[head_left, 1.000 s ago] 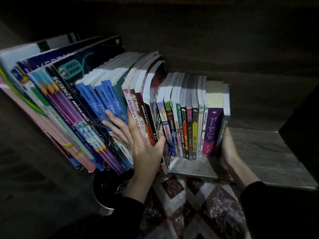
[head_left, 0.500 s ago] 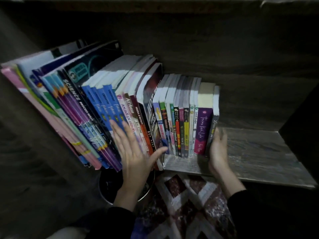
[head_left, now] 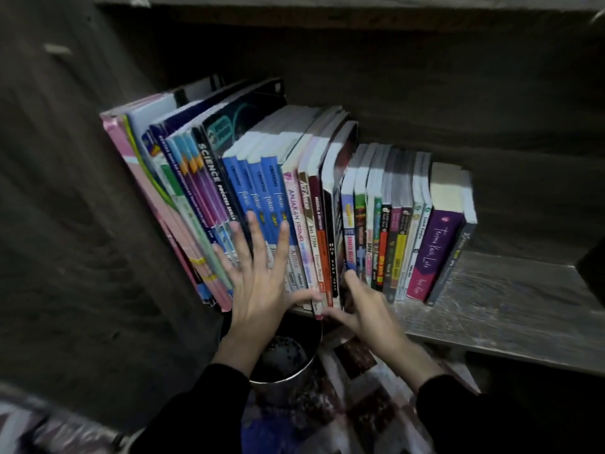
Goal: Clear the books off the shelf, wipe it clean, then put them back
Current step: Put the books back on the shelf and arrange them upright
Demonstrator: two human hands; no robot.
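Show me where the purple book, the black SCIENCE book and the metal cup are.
purple book (head_left: 437,253), head view, on its spine.
black SCIENCE book (head_left: 214,178), head view, on its spine lettering.
metal cup (head_left: 288,383), head view, on its front wall below the rim.

Dim, grainy wide-angle view; light falls from above on the books (head_left: 294,198), edges dark and bowed, fingers motion-blurred.

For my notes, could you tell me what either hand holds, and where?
Neither grips anything: left hand lies flat against the leaning book spines; right hand presses fingertips at the spines' bottoms.
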